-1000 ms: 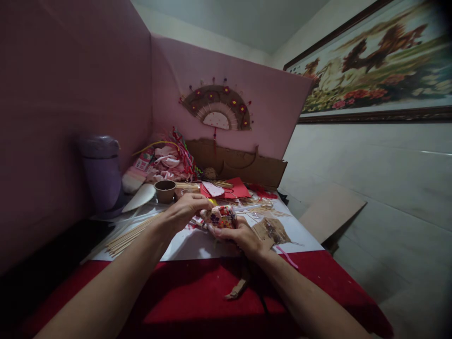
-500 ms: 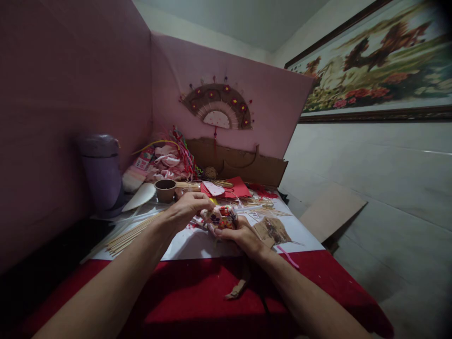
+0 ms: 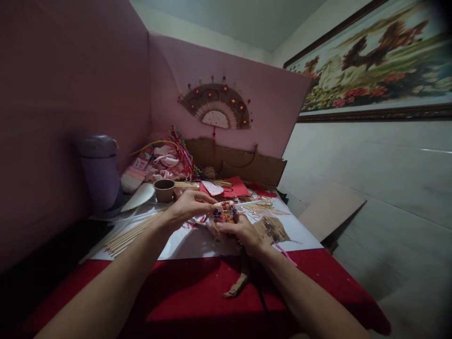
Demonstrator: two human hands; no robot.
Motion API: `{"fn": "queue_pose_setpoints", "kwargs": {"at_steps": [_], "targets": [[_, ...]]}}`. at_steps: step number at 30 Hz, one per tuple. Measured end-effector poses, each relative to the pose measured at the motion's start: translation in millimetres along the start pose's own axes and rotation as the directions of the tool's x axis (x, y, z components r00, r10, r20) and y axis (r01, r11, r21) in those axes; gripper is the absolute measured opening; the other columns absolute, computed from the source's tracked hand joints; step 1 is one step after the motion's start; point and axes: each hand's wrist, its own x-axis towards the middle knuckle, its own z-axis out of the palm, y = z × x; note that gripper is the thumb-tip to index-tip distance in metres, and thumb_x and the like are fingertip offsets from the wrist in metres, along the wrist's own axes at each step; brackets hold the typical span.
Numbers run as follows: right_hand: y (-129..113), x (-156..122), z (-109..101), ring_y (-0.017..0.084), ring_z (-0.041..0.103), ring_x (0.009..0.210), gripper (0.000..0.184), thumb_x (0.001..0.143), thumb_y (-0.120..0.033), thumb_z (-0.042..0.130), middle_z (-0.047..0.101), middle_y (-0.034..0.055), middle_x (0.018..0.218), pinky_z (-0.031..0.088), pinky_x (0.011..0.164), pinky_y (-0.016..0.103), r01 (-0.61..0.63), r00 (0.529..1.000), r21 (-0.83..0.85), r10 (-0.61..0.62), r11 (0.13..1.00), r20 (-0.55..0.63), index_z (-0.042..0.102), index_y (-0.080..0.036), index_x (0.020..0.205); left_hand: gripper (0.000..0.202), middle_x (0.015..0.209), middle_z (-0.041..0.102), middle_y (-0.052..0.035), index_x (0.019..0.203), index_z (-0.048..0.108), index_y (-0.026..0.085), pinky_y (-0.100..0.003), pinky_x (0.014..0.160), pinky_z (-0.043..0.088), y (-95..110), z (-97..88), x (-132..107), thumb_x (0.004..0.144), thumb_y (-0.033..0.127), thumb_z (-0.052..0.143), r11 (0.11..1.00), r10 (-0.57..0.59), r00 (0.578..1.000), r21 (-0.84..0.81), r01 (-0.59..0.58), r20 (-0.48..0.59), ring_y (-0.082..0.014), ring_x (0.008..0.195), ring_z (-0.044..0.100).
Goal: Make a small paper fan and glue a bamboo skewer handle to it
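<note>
Near the middle of the table, my right hand point(image 3: 243, 231) is wrapped round the right side of what looks like a floral-patterned glue gun point(image 3: 225, 213). From its right end juts a pale, whitish stick point(image 3: 248, 204). My left hand point(image 3: 192, 206) comes in from the other side, its fingers closed at the upper left end of the patterned body. Whether a small piece sits between those fingertips is hidden. Beneath the hands, brownish and pinkish material point(image 3: 218, 232) shows only in part. A strip of torn cardboard point(image 3: 237, 284) hangs over the red cloth below my right hand.
Wooden sticks point(image 3: 132, 235) and a brown cup point(image 3: 164, 191) lie to the left, with a purple tumbler point(image 3: 100, 176) behind. Red paper point(image 3: 237, 186) and a cardboard piece point(image 3: 271, 229) are on the right. A decorated fan point(image 3: 217, 104) hangs on the pink panel.
The floral glue gun has turned and shifted slightly right in my right hand. My left fingers have moved a little right along with it, and the yellow bit by them no longer shows.
</note>
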Motion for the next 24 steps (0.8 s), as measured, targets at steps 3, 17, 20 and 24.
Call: {"fn": "queue_pose_setpoints", "kwargs": {"at_steps": [3, 17, 20, 24], "targets": [[0.8, 0.1, -0.6, 0.006, 0.030, 0.036, 0.018, 0.072, -0.033, 0.062, 0.045, -0.0049, 0.049, 0.021, 0.035, 0.021, 0.003, 1.000, -0.001, -0.003, 1.000, 0.002, 0.054, -0.016, 0.069, 0.023, 0.067, 0.069, -0.0060, 0.075, 0.074, 0.014, -0.027, 0.059, 0.042, 0.7, 2.9, 1.4, 0.058, 0.029, 0.072, 1.000, 0.010, 0.999, 0.001, -0.010, -0.044, -0.0148, 0.063, 0.057], [1.7, -0.3, -0.4, 0.005, 0.031, 0.035, 0.016, 0.072, -0.030, 0.061, 0.046, -0.0043, 0.051, 0.020, 0.032, 0.021, -0.020, 0.999, 0.046, 0.018, 0.999, 0.026, 0.055, -0.016, 0.068, 0.026, 0.064, 0.067, -0.0059, 0.077, 0.074, 0.013, -0.026, 0.056, 0.038, -3.2, 1.0, 1.6, 0.060, 0.032, 0.071, 1.000, 0.018, 0.999, 0.002, -0.018, -0.052, -0.0140, 0.060, 0.054], [3.8, 0.0, -0.7, 0.006, 0.031, 0.035, 0.015, 0.072, -0.030, 0.060, 0.047, -0.0041, 0.053, 0.021, 0.032, 0.020, -0.025, 0.999, 0.044, 0.024, 0.999, 0.027, 0.056, -0.016, 0.071, 0.023, 0.058, 0.066, -0.0046, 0.073, 0.074, 0.012, -0.026, 0.056, 0.038, -1.9, 3.1, 1.6, 0.057, 0.028, 0.073, 1.000, -0.005, 0.996, -0.025, 0.003, -0.085, -0.0125, 0.055, 0.052], [3.6, -0.8, 0.8, 0.005, 0.032, 0.037, 0.014, 0.071, -0.029, 0.063, 0.047, -0.0039, 0.052, 0.023, 0.035, 0.020, -0.010, 1.000, 0.036, 0.010, 0.999, -0.002, 0.056, -0.016, 0.070, 0.019, 0.055, 0.066, -0.0043, 0.071, 0.075, 0.012, -0.027, 0.057, 0.040, -0.3, 4.2, 2.3, 0.055, 0.022, 0.072, 0.998, -0.044, 0.991, -0.056, 0.037, -0.129, -0.0129, 0.053, 0.053]]}}
